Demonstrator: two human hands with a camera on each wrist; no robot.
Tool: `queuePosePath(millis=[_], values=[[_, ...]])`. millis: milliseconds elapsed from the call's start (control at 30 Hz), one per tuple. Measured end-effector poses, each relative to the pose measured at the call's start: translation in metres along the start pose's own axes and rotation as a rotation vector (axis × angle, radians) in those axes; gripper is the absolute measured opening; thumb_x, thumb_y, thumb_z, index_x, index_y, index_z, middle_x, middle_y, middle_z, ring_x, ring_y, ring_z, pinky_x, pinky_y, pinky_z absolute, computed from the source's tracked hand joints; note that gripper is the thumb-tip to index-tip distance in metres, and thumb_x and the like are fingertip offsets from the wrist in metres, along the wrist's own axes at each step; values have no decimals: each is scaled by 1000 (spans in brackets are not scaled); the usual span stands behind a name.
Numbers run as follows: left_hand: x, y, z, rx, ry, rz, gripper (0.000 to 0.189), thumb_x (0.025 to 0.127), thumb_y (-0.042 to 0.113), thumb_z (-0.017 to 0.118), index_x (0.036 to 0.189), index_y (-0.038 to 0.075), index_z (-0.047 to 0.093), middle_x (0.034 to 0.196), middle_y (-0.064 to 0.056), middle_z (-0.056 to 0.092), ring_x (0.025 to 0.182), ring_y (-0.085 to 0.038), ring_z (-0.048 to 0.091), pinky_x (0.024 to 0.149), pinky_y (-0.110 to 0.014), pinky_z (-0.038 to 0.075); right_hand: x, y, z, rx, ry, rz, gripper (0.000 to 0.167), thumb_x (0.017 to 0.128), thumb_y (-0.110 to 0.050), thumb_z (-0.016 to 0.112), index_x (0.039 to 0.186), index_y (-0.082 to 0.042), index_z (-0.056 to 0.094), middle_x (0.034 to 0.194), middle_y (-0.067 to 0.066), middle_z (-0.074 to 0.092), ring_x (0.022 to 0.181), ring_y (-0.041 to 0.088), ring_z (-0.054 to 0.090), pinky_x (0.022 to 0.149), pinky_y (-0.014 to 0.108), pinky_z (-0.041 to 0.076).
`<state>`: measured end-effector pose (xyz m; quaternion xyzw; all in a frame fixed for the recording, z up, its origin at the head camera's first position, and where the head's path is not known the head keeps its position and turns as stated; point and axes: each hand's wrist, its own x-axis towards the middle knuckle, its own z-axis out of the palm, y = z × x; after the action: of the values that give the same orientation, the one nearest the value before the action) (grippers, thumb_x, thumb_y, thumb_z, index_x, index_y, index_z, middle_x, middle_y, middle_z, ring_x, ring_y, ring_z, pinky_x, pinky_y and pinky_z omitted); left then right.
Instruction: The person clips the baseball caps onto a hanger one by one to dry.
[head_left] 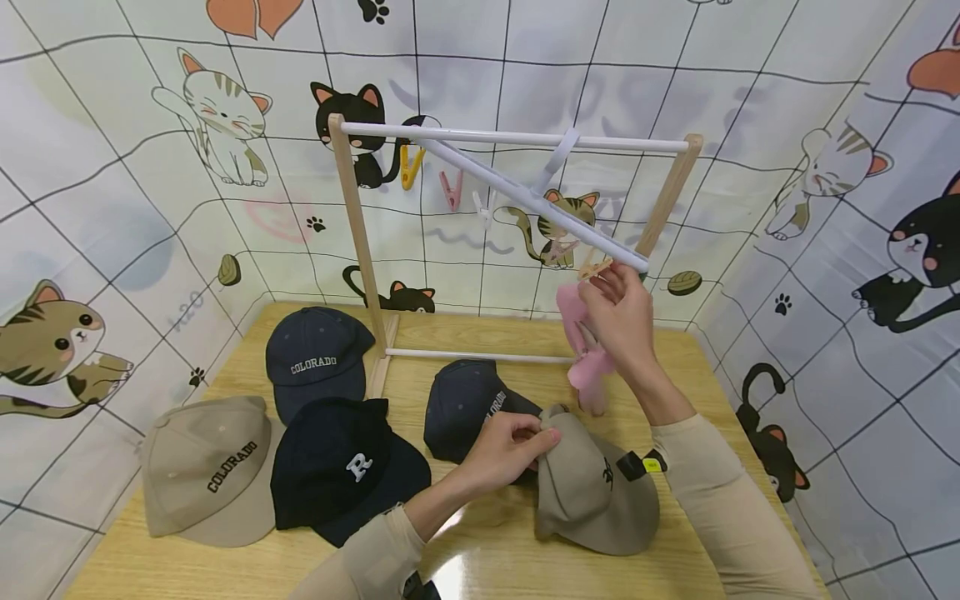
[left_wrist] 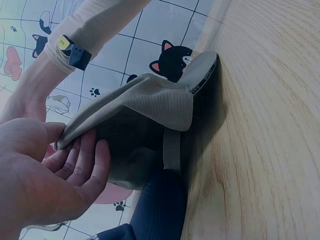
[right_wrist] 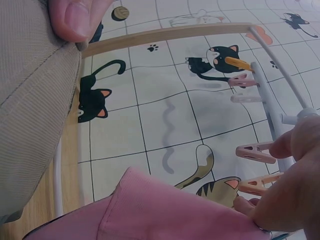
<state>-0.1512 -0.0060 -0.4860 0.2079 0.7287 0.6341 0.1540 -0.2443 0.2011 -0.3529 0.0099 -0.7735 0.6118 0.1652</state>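
My left hand (head_left: 504, 450) pinches the upper edge of a khaki baseball cap (head_left: 573, 479), thumb on one side and fingers on the other. In the left wrist view the cap (left_wrist: 145, 102) is tilted up, its brim close to the table. My right hand (head_left: 618, 312) is raised at the low end of a slanted white hanger bar (head_left: 525, 196), pinching an orange clip (right_wrist: 257, 184) there; a pale pink clip (right_wrist: 255, 152) sits beside its fingers. Pink fabric (head_left: 588, 367) hangs just below this hand; its upper part is hidden by the hand.
Yellow (head_left: 410, 167), pink (head_left: 451, 190) and white clips (head_left: 483, 208) hang along the bar, which a hook (head_left: 558, 158) joins to a wood-and-white rack (head_left: 356, 225). Several caps lie around: navy (head_left: 315, 350), black (head_left: 337, 467), beige (head_left: 206, 467), and another navy (head_left: 465, 408) beside the left hand.
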Motion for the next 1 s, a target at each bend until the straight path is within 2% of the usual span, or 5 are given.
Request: queuePosePath(millis=[233, 333, 500, 800, 1000], values=[[-1, 1, 0, 13, 12, 2, 26, 112, 33, 74, 105, 11, 85, 98, -13, 85, 78, -25, 79, 73, -27, 65, 6, -1, 1, 66, 109, -13, 61, 107, -20, 73, 162, -2, 52, 155, 20, 69, 143, 28, 69, 125, 36, 54], [-1, 0, 0, 16, 12, 6, 26, 112, 33, 74, 105, 11, 86, 98, -13, 85, 77, -25, 79, 73, -29, 66, 7, -4, 1, 71, 140, -2, 60, 108, -23, 75, 160, -2, 54, 148, 16, 72, 135, 20, 71, 119, 30, 56], [-1, -1, 0, 18, 9, 11, 26, 112, 32, 73, 107, 10, 86, 100, -14, 86, 74, -9, 75, 77, -38, 70, 12, -6, 3, 104, 178, -11, 51, 106, -21, 76, 150, -1, 59, 126, 3, 71, 116, 9, 74, 101, 18, 61], [-2, 0, 0, 15, 10, 8, 26, 112, 33, 73, 107, 11, 86, 101, -14, 86, 75, -8, 75, 82, -49, 70, 14, -3, 3, 102, 197, -5, 32, 105, -25, 78, 128, -6, 65, 110, -2, 70, 103, 8, 73, 87, 15, 63], [-2, 0, 0, 9, 8, 5, 26, 112, 33, 73, 108, 10, 86, 102, -14, 86, 75, -8, 75, 81, -47, 70, 14, -1, 3, 81, 219, 11, 28, 101, -28, 85, 115, -8, 71, 99, -5, 71, 95, 8, 70, 80, 14, 59]])
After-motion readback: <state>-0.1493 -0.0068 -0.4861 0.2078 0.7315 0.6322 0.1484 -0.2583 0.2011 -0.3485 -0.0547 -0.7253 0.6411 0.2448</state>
